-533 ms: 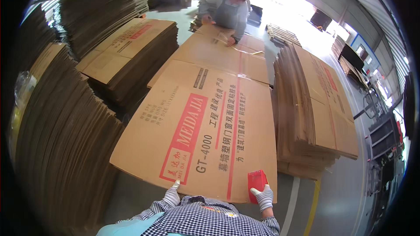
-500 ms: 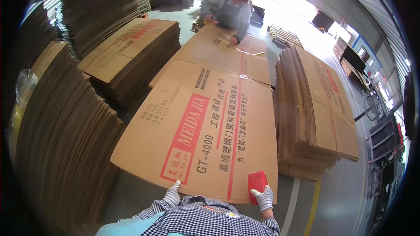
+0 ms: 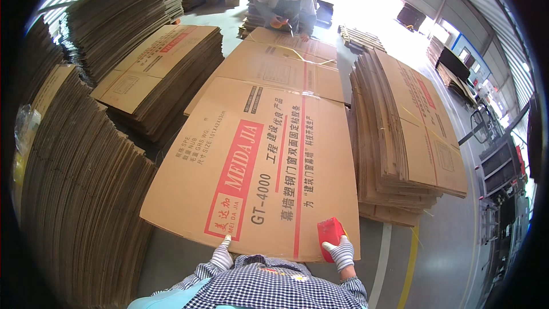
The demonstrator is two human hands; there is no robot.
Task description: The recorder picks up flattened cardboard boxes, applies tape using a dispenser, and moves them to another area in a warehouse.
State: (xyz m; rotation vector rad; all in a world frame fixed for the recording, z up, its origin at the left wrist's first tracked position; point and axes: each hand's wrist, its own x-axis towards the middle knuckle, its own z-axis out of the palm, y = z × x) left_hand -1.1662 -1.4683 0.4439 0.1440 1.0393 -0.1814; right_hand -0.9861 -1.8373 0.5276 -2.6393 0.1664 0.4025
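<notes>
Our right hand [image 3: 341,253] pinched a red block [image 3: 330,231] at the cardboard sheet's [image 3: 331,160] near right corner; left hand [image 3: 222,256] thumbed the near edge, other fingers hidden, can't tell.

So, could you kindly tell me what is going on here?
The person's right hand holds a red block-like object by the near right corner of a large printed cardboard sheet; the left hand touches the sheet's near edge. Beyond it, a co-worker bends over more flat cardboard. Cardboard stacks stand on both sides.

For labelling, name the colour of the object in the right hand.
The object is red; clearest in the head view.
</notes>
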